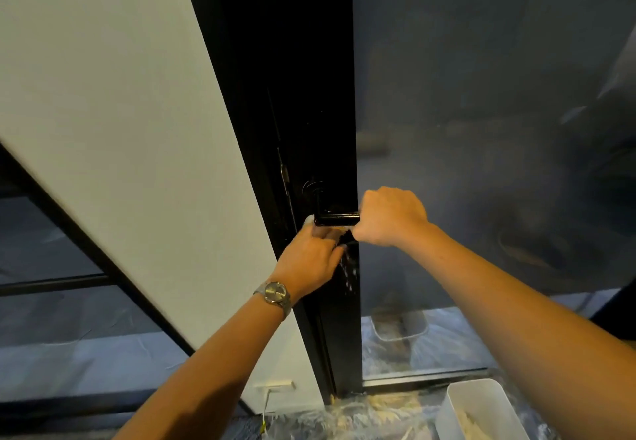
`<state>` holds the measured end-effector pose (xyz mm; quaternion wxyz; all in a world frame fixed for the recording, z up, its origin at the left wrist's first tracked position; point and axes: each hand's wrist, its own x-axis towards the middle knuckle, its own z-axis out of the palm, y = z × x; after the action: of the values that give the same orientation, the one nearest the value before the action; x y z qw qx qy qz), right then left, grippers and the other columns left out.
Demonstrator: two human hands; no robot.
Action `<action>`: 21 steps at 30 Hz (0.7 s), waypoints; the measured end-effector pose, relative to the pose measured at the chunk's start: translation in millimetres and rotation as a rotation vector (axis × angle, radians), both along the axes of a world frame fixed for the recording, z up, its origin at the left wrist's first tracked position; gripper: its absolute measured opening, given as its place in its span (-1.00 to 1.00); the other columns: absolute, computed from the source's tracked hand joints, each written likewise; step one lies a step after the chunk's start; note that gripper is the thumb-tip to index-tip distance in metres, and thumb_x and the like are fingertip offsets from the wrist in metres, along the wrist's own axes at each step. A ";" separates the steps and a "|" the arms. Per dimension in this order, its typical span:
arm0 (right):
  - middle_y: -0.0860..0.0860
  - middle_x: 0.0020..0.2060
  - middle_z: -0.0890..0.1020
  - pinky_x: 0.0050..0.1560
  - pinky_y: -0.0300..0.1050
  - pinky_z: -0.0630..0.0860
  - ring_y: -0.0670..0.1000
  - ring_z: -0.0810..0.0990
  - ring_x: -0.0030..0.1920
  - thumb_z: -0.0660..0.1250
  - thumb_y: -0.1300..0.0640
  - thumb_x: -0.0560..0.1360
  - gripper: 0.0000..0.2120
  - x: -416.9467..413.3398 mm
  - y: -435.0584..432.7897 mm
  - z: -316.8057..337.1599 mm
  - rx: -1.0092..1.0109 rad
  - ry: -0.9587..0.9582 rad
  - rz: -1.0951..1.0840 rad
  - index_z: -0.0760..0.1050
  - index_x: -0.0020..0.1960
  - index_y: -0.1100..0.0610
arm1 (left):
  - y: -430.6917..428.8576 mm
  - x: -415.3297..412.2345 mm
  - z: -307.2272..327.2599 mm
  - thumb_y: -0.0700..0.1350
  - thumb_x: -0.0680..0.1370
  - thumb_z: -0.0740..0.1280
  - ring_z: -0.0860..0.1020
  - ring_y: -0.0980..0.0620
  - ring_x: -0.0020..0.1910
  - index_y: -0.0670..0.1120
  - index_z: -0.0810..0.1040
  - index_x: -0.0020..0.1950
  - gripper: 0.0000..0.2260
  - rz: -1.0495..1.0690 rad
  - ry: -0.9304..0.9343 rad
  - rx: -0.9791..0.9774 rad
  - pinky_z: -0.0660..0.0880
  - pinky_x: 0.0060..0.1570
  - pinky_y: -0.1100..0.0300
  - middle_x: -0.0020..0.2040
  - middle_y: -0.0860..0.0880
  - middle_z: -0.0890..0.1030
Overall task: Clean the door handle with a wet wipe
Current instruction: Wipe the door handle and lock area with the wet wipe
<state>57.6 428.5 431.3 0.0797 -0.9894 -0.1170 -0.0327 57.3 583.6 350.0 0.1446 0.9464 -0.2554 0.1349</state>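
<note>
At mid-door, right hand (390,216) fingers gripped the black cylindrical metal door handle (337,219). Left hand (309,257) fingers held the white wet wipe (308,221) at its inner end. Wiping in progress; judged unfinished.

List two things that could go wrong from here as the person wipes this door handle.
The right hand covers one end of the door handle, so that part may get missed. Only a corner of the wet wipe shows above the left hand; it might slip out.
</note>
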 end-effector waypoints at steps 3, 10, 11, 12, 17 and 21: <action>-0.01 -0.56 0.23 -0.49 -0.19 0.10 0.00 0.14 -0.53 0.28 0.13 0.34 -0.64 1.2 -0.5 -0.8 0.007 -0.009 -0.006 0.14 -0.47 0.10 | -0.7 -3.3 -1.2 -0.06 0.58 0.18 0.40 -0.06 0.23 -0.07 0.41 0.32 -0.68 0.068 -0.037 -0.073 0.40 0.23 0.15 0.33 -0.10 0.37; -0.01 -0.54 0.21 -0.48 -0.17 0.08 0.00 0.13 -0.51 0.28 0.13 0.35 -0.65 0.3 -0.8 -0.8 -0.004 -0.001 0.004 0.12 -0.46 0.10 | 15.4 9.2 11.6 0.02 0.57 0.16 0.38 -0.04 0.28 -0.02 0.25 0.41 -0.58 -0.027 -0.036 0.261 0.39 0.21 0.18 0.35 -0.07 0.37; -0.01 -0.54 0.20 -0.47 -0.17 0.07 0.00 0.12 -0.51 0.28 0.13 0.35 -0.64 0.1 -0.4 -0.9 -0.003 -0.002 0.009 0.12 -0.46 0.10 | 14.9 7.8 11.8 0.02 0.57 0.17 0.37 -0.04 0.29 -0.01 0.22 0.43 -0.56 -0.013 -0.032 0.243 0.39 0.22 0.17 0.36 -0.07 0.37; -0.02 -0.55 0.20 -0.48 -0.17 0.07 0.00 0.12 -0.51 0.28 0.12 0.36 -0.63 0.1 -0.1 -1.1 -0.001 -0.003 0.008 0.12 -0.46 0.10 | 10.3 4.3 10.1 0.03 0.56 0.19 0.33 -0.06 0.33 -0.02 0.19 0.44 -0.53 0.004 -0.027 0.239 0.34 0.28 0.14 0.38 -0.07 0.35; 0.00 -0.55 0.24 -0.48 -0.17 0.09 0.01 0.16 -0.52 0.28 0.17 0.33 -0.67 -2.1 0.1 0.6 -0.009 -0.002 -0.004 0.15 -0.47 0.11 | -11.5 2.4 4.5 -0.02 0.56 0.18 0.23 -0.06 0.43 -0.08 0.13 0.47 -0.49 -0.082 -0.014 0.359 0.16 0.41 0.06 0.45 -0.07 0.28; -0.01 -0.55 0.22 -0.49 -0.18 0.07 0.01 0.13 -0.52 0.27 0.16 0.35 -0.66 -2.2 -0.9 -0.3 -0.004 -0.015 -0.006 0.13 -0.46 0.10 | 7.3 4.2 6.9 0.03 0.54 0.22 0.34 -0.10 0.33 -0.04 0.22 0.44 -0.51 -0.002 -0.061 0.161 0.45 0.16 0.14 0.39 -0.11 0.33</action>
<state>55.4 427.6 431.0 0.0769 -0.9896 -0.1149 -0.0400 61.5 590.8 356.9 0.0602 0.9502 -0.2706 0.1424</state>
